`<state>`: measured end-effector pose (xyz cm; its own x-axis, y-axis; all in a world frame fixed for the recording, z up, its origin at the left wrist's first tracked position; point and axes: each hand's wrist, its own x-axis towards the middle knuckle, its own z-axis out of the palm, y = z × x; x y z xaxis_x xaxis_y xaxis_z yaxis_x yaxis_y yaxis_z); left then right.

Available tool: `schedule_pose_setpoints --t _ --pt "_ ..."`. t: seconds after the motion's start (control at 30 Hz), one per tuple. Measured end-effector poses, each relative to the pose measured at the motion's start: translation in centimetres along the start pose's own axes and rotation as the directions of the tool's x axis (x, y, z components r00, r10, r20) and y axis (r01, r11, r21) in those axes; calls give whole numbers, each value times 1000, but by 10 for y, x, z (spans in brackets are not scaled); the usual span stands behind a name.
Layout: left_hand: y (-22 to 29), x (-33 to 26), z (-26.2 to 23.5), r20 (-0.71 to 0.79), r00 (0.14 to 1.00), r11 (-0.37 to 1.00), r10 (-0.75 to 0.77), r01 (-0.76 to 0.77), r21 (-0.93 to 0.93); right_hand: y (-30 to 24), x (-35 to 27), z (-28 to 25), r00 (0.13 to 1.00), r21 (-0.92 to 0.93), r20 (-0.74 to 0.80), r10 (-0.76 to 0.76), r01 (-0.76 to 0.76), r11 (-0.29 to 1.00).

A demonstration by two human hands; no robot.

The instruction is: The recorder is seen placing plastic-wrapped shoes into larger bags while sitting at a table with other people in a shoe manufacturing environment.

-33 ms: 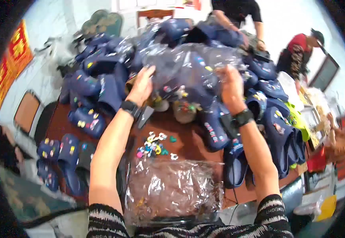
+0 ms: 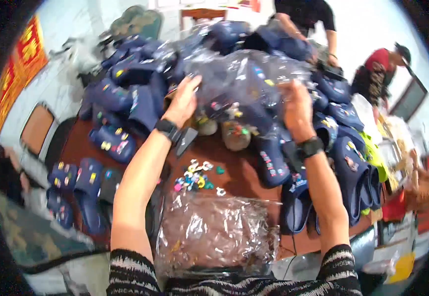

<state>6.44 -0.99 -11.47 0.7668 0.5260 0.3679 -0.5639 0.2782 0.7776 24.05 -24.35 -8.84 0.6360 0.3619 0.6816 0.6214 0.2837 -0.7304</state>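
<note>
Both hands are up on the clear plastic bag (image 2: 239,84) of navy clogs: left hand (image 2: 182,101) gripping its left edge, right hand (image 2: 296,106) clutching the right. Bag stretches crosswise between them, sitting over the brown table (image 2: 244,172), with loose charms (image 2: 197,178) lying nearer me.

Small workshop or packing room for footwear, not a home. A brown desk (image 2: 234,172) is heaped with dozens of navy clog-style slippers (image 2: 140,93), many dotted with small coloured charms; more pairs stand in rows at its left edge (image 2: 83,190). Loose charms (image 2: 197,178) lie scattered in a little pile at the desk's middle. Clear plastic bags (image 2: 214,232) sit at the near edge, and another clear bag (image 2: 244,74) lies over the slipper heap. Two other people (image 2: 382,74) work at the far side. Red-and-gold hanging (image 2: 19,64) on the left wall.
</note>
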Motion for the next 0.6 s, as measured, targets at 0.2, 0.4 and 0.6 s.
schedule_pose_setpoints --t 0.2,0.4,0.6 --pt "77 -38 -8 -47 977 975 210 -205 81 -50 25 36 959 486 205 194 -272 830" --pt "119 -127 -67 -250 947 979 201 -190 68 -130 30 130 905 167 424 -26 -50 985" --pt "107 -193 -122 -456 890 999 -20 37 29 -156 38 229 782 53 554 -287 311 949"
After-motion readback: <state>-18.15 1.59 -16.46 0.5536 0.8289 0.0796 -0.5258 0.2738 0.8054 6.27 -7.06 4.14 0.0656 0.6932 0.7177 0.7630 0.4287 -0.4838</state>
